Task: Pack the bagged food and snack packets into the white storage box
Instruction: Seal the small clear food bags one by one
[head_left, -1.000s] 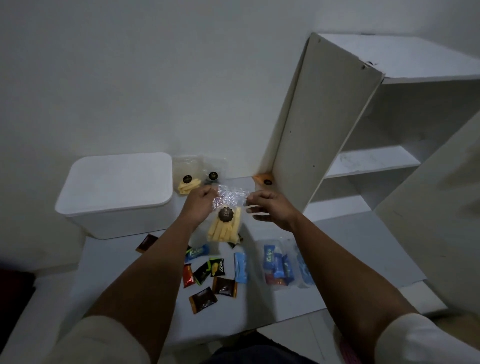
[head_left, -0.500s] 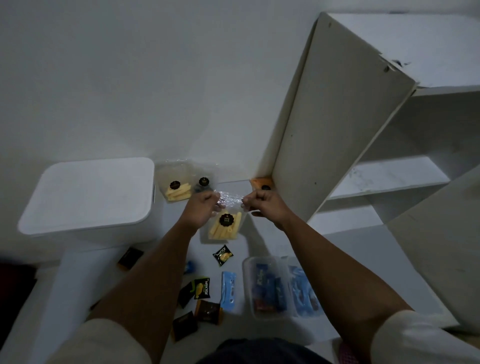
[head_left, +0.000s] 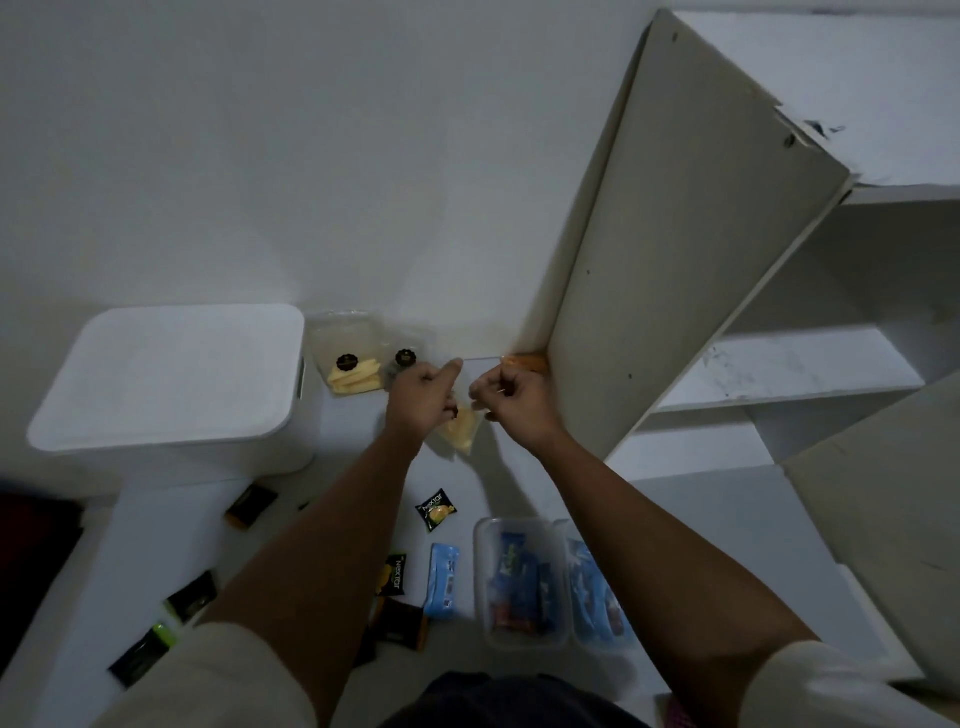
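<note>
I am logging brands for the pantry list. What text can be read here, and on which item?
"nextar": black snack packet on the table.
"nextar": second black packet, beside the left forearm.
Round dark labels on the clear food bags: too small to read.
Blue packets: print blurred.

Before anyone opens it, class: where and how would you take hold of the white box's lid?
Probably by its two short edges, one hand per side, coming from above. The lid lies flat and closed on the white box, and its rim overhangs the walls, giving fingers a lip to hook under. The wall is close behind, so lift straight up. Both hands are busy with a bag.
</note>
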